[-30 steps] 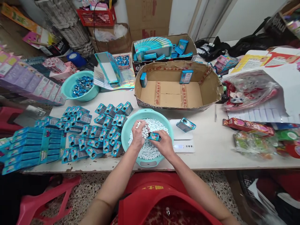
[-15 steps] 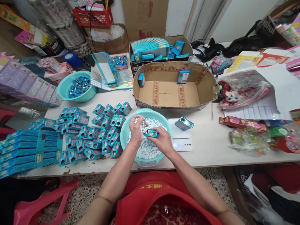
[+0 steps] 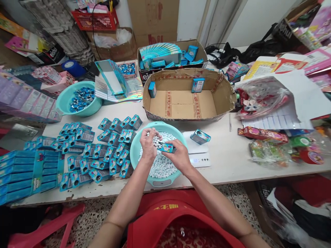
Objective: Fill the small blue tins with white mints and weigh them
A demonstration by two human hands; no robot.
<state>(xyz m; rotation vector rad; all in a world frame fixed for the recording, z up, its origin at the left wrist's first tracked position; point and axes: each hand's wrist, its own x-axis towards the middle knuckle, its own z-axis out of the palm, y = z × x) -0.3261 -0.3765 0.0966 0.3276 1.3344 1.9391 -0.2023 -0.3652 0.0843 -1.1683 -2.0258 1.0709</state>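
Above a turquoise basin (image 3: 133,151) of white candies (image 3: 161,167), my right hand (image 3: 179,155) grips a small blue candy box (image 3: 167,148), lying on its side with its end toward my left hand. My left hand (image 3: 149,144) is cupped closed round some white candies, its fingers against the box's end. Right of the basin, another blue box (image 3: 200,136) lies tilted on a white digital scale (image 3: 199,159). Several blue boxes with round holes in their tops (image 3: 113,137) stand in loose rows left of the basin.
Behind the basin is a cardboard tray (image 3: 181,103) with two blue boxes inside. A turquoise bowl (image 3: 89,112) of shiny blue pieces stands back left. Stacked blue cartons (image 3: 18,175) fill the left front. Wrapped sweets (image 3: 266,153) and a long red box (image 3: 263,134) lie at right.
The view has shifted slightly, so most things sit a little further left. My hands keep nearly the same hold on the box and candies over the basin.
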